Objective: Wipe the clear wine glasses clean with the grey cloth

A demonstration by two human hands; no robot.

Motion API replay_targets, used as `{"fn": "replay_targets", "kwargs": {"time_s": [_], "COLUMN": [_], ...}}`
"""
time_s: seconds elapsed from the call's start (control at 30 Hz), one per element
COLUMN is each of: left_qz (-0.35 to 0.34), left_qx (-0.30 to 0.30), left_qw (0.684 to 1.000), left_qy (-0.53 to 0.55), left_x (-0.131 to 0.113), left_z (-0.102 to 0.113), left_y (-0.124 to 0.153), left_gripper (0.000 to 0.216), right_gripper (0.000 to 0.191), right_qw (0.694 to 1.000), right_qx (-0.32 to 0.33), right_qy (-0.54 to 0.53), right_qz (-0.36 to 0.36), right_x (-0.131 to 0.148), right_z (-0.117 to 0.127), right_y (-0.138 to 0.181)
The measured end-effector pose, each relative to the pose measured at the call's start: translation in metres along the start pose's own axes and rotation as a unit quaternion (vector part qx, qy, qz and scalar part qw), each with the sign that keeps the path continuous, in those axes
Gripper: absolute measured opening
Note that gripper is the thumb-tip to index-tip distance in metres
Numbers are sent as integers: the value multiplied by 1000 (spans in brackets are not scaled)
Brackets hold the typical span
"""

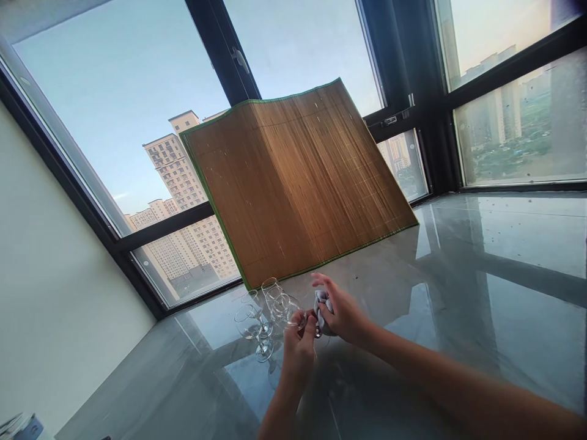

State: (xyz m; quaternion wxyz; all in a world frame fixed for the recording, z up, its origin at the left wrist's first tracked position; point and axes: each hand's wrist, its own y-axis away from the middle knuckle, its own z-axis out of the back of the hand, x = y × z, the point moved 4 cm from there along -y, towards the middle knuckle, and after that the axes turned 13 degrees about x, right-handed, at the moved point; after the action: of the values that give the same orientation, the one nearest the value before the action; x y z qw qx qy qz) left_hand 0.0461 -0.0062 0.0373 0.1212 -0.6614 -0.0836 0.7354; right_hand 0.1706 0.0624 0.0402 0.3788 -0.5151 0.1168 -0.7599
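Observation:
Several clear stemmed wine glasses (257, 318) stand in a cluster on the glossy grey surface (458, 293). My left hand (298, 348) is closed around another glass (288, 309), held tilted just right of the cluster. My right hand (342, 315) is closed on a small grey cloth (321, 305), pressed against that glass, with one finger raised.
A brown bamboo mat (298, 183) with green edging leans against the large dark-framed windows (137, 91) just behind the glasses. A white wall (55, 293) runs along the left. Part of a can-like object (21, 426) shows at the bottom left corner.

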Motion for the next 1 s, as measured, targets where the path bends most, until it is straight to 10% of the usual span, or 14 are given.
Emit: {"fn": "replay_targets", "kwargs": {"time_s": [0.37,0.63,1.0], "left_qz": [14,27,12], "left_qx": [-13,-65,-160], "left_qw": [994,975,987], "left_qy": [106,212,-28], "left_x": [8,9,0], "left_z": [-4,5,19], "left_y": [3,3,7], "left_gripper": [38,35,33], "right_gripper": [33,61,67], "right_qw": [987,984,997], "right_qx": [60,157,0], "right_qy": [150,61,-36], "right_qz": [11,50,65], "right_x": [13,15,57], "right_z": [2,-10,19], "right_y": [1,5,10]}}
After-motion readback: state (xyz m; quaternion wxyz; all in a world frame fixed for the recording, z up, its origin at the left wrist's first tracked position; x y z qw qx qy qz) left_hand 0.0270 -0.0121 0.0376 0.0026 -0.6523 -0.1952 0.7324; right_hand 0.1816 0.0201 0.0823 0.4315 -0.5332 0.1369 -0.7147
